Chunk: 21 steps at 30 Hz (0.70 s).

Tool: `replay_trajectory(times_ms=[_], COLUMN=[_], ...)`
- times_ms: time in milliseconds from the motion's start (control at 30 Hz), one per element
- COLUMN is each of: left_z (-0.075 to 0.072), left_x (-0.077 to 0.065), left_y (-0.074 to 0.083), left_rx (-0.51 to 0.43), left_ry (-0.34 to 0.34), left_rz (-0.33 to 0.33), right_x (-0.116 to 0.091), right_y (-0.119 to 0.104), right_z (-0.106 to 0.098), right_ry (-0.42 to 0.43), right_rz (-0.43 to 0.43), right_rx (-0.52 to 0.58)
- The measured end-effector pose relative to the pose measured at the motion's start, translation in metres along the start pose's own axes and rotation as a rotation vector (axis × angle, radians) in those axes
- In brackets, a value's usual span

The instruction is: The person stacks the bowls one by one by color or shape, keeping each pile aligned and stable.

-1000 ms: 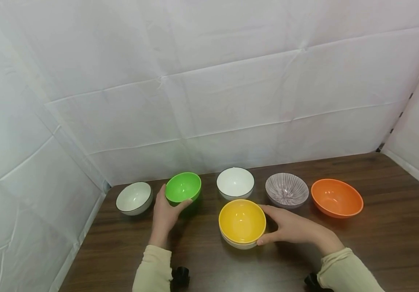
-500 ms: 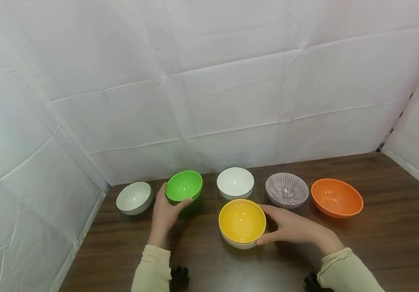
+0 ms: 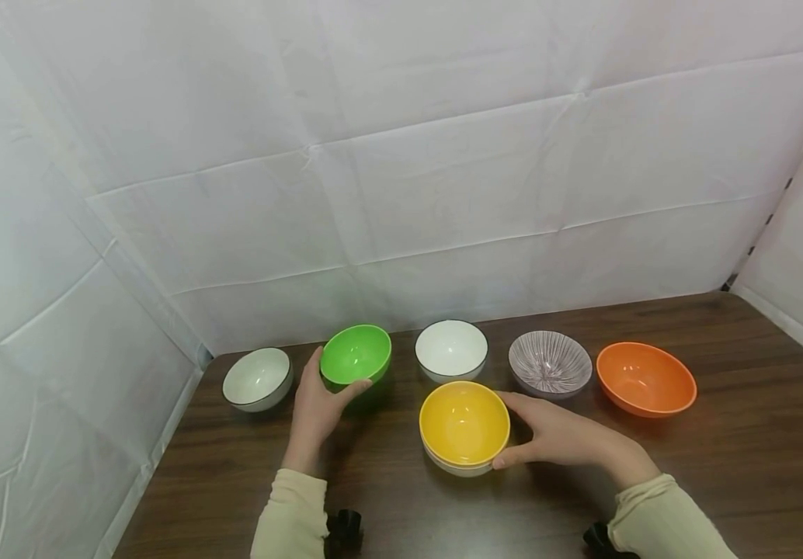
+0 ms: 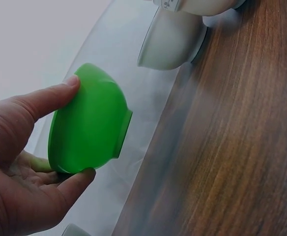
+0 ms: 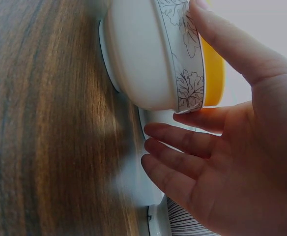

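Head view. 7 bowls on or over my table [image 3: 401, 520].
Progress, by my judgement: early. 1 pair is nested, the yellow bowl [image 3: 464, 423] inside the patterned bowl [image 3: 460, 471], well in from the far edge. 5 are single: the green bowl [image 3: 356, 355] in my left hand [image 3: 318, 411], near the far edge; and 4 standing along that edge. These are the left white bowl [image 3: 258, 378] by the far left corner, the back white bowl [image 3: 451, 349] about mid-edge, the striped bowl [image 3: 550, 363] right of it, and the orange bowl [image 3: 646, 379] beyond, short of the far right corner. My right hand [image 3: 555, 435] is at the right side of the pair, well apart from my left.

Left wrist view. Green bowl, gripped between my thumb and fingers, which are spread to its width; its base looks clear of the table.

Right wrist view. Patterned bowl, foot on the table. My thumb lies on its leaf band, forefinger tip against its side; 3 other fingers are slightly bent, holding nothing. Firmness of hold: cannot tell.
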<state>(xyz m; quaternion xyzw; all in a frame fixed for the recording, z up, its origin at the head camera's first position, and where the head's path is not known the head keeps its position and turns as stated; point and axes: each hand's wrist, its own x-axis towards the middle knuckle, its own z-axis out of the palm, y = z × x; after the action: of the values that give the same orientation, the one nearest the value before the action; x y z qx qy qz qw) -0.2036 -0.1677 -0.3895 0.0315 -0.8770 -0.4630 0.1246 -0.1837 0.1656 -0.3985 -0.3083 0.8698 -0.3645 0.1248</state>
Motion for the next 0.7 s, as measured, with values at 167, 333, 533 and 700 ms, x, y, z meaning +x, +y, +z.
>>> replay_trajectory(times_ms=[167,333,533,700], left_z=[-0.0002,-0.0008,-0.0019,-0.0022], left_x=[0.0004,-0.0001,-0.0017,-0.0025], left_y=[0.0008,0.0023,0.0048,0.0053], left_rx=[-0.002,0.003,-0.013,-0.019], left_ry=[-0.001,-0.001,-0.001,-0.004], left_rz=[0.010,0.018,0.031,0.026], right_x=[-0.0005,-0.0006,-0.0005,-0.0009], right_y=[-0.0009,-0.0013,-0.0012,-0.0013], right_z=[-0.0003,-0.0006,-0.0002,0.0001], right_ry=[-0.001,-0.004,-0.001,0.002], right_rz=[-0.002,0.001,-0.006,-0.001], right_rx=[0.003,0.004,0.005,0.001])
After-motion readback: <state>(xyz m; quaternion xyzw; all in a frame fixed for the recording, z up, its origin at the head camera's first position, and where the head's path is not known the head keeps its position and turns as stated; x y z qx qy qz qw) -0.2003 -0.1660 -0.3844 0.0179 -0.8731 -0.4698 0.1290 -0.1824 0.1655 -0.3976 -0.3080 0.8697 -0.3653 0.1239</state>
